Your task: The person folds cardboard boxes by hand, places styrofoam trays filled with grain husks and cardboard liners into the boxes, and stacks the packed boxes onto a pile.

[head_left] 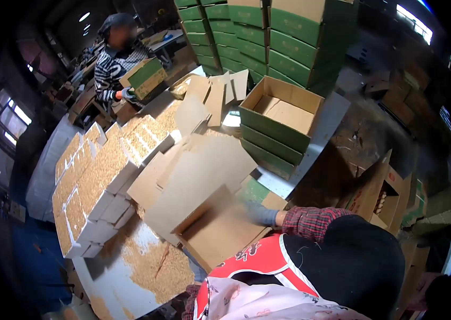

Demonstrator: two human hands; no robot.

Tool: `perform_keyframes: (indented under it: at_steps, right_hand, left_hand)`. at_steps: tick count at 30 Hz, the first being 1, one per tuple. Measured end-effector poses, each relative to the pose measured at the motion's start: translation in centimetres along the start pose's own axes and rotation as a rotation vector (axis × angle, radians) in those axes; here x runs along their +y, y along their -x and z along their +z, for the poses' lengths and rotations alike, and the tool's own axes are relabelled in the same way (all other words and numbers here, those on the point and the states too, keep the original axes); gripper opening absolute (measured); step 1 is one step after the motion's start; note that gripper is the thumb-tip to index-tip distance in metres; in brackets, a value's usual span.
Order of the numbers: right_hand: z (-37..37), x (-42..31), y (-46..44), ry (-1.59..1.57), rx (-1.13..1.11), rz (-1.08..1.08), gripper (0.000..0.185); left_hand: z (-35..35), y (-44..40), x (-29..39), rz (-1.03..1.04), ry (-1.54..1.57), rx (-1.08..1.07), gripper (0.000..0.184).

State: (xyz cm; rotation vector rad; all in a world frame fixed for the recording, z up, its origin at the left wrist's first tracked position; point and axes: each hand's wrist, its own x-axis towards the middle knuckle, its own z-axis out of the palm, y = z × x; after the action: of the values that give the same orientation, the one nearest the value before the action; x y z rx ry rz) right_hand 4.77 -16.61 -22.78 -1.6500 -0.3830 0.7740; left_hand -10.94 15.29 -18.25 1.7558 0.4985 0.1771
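Close to my body an open cardboard box [220, 229] rests tilted, its brown inside facing up. My right hand [260, 213], in a grey-blue covering and smeared by motion, is at the box's right side; its fingers cannot be made out. At the box's lower left, only a small part of my left hand [196, 265] shows, with the fingers hidden behind the box. Loose flat cardboard sheets [201, 165] lie just beyond the box. To their left are stacked white trays [102, 186] filled with small tan pieces.
Stacked green boxes [273, 130], the top one open, stand beyond my right hand. More green boxes [294, 45] form a tall wall behind. A co-worker [121, 64] at the back left holds a green box [148, 77]. Tan pieces [156, 266] lie spread on the table [116, 280].
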Motion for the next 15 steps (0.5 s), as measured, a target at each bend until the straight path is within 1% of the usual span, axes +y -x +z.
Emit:
perform_keyframes:
  at_steps: [3,6,7,8,10,12,13,14,15]
  right_hand:
    - [0.9,-3.0,-0.1,-0.092,-0.013,0.037,0.063]
    - [0.8,-5.7,1.0,-0.127,-0.011,0.03,0.071]
    - [0.6,-6.8,1.6,-0.136,0.003,0.018,0.074]
    - [0.3,-8.2,2.5,-0.14,0.033,0.002,0.077]
    - [-0.9,-12.1,4.6,-0.156,0.149,-0.064,0.083]
    - [-2.8,-17.1,7.7,-0.207,0.323,-0.164,0.089]
    - [-3.8,-19.7,9.1,-0.349,0.381,-0.269,0.088]
    - [-5.7,-22.7,11.3,-0.167,0.52,-0.29,0.086]
    - [-7.9,-22.3,11.8,-0.173,0.611,-0.541,0.08]
  left_hand:
    - [1.2,-0.1,0.6,-0.092,-0.075,0.003,0.055]
    - [1.9,0.2,4.1,-0.152,-0.148,-0.016,0.063]
    - [0.7,-2.9,-5.2,-0.092,0.059,-0.02,0.066]
    - [1.1,-2.2,-1.1,-0.114,0.186,-0.046,0.062]
    - [1.1,-1.0,7.9,-0.144,0.039,-0.165,0.058]
    - [0.6,-3.3,7.6,0.204,-0.061,-0.209,0.051]
    - [2.5,-2.2,15.4,0.29,0.076,-0.256,0.05]
    - [3.4,-3.3,16.6,0.244,0.241,-0.242,0.048]
    - [4.1,-4.5,17.6,0.198,0.41,-0.228,0.047]
